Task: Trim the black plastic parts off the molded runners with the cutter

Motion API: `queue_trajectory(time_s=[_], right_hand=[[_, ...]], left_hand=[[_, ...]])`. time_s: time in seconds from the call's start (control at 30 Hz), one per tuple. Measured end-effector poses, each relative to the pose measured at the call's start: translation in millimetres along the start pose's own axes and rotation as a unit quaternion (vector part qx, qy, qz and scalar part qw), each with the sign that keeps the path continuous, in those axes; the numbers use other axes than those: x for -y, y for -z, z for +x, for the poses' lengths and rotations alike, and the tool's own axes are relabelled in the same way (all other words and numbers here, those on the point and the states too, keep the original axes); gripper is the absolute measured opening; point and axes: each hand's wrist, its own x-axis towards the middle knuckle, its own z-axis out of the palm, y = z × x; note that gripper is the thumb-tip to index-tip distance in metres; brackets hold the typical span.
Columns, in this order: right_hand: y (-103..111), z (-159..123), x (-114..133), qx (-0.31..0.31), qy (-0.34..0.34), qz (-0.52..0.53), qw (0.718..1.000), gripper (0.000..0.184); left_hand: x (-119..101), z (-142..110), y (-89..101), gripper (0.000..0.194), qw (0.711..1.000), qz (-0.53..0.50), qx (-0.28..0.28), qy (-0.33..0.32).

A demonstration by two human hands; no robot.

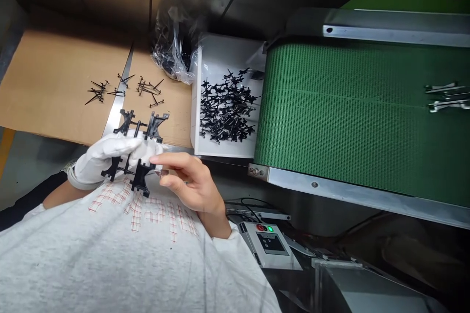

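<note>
My left hand point(106, 154), in a white glove, is closed around a black moulded plastic frame point(141, 176). Flared end pieces stick out above and below the glove, joined by thin black rods. At the frame's right side is my bare right hand point(191, 181), its index fingertip against the lower right end piece. Its thumb and fingers are curled close together around a small greyish thing that I cannot make out. Both hands are in front of my shirt, at the near edge of the cardboard-covered table point(51, 83).
Several thin black sprues point(147, 88) lie on the cardboard beside a metal strip point(117, 102). A white bin point(227, 51) holds a heap of black sprues, with a clear plastic bag point(176, 54) behind. Rightward runs a green conveyor belt point(330, 122) carrying black parts point(448, 98). A control box point(271, 244) stands below.
</note>
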Motion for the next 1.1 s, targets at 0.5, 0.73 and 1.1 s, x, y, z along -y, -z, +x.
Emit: queue_trajectory(time_s=[0.5,0.73,1.1], right_hand=[[-1.1,9.4,1.4,0.011,0.01,0.059,0.998,0.025],[1.1,12.5,3.1,-0.019,-0.015,0.064,0.998,0.019],[6.2,3.9,-5.5,-0.056,-0.097,0.159,0.981,0.025]], left_hand=[[-3.6,1.5,1.8,0.045,1.0,-0.014,0.023,-0.003],[-4.2,-3.3,1.8,0.042,0.999,-0.014,0.047,0.016],[-5.6,9.7,8.3,0.042,0.993,0.016,-0.006,-0.12]])
